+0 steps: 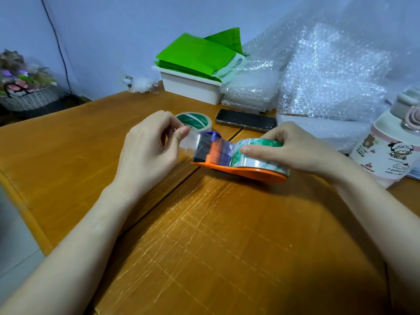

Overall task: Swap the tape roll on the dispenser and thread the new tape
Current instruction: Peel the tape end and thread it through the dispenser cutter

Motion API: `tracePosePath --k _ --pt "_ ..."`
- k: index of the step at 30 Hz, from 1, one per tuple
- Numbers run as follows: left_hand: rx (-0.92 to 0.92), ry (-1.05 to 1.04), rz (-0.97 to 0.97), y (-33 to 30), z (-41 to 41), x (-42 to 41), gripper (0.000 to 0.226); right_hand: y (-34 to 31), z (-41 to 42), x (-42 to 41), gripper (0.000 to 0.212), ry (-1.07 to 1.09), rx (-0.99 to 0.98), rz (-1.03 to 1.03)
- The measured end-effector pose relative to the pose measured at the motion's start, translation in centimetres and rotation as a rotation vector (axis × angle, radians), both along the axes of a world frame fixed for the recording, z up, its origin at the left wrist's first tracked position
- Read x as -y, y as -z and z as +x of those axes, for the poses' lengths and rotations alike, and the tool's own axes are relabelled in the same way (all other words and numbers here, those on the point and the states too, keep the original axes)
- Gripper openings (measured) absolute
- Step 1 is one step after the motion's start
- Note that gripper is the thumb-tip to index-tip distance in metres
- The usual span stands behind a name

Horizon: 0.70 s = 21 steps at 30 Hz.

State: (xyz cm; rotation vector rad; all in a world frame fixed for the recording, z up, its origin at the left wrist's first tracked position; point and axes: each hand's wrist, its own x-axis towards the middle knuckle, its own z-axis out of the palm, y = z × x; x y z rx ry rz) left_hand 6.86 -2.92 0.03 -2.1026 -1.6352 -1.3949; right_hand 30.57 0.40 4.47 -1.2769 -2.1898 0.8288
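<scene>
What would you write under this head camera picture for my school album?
Left hand pulls clear tape through the orange dispenser while right hand steadies the roll.

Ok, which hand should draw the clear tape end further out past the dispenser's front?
Left. The left hand already pinches the clear tape end beyond the orange plastic dispenser, while the right hand grips the mounted clear tape roll, steadying it.
</scene>
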Motion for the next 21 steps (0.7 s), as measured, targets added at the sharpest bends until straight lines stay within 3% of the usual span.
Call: tracePosePath --k 3,6,11,18,21 --pt "-0.050 -0.016 0.050 -0.4 -0.3 -0.1 0.015 0.0 0.0 0.1 0.059 0.031 0.017 0.004" --pt "0.015 -0.079 0.124 -0.9 -1.2 -0.2 0.014 0.0 0.0 0.0 0.071 0.048 0.029 0.019" --pt "0.090 -0.034 0.018 -0.4 -1.5 -0.7 0.015 0.3 0.2 -0.2 0.080 0.007 0.047 0.043" --pt "0.108 0.036 -0.110 0.6 -1.4 -0.7 0.015 -0.4 1.1 -0.3 0.036 -0.035 0.016 -0.132" --pt "0.160 0.054 -0.139 0.5 -1.4 -0.7 0.017 -0.5 1.5 -0.4 0.033 -0.117 0.030 -0.191"
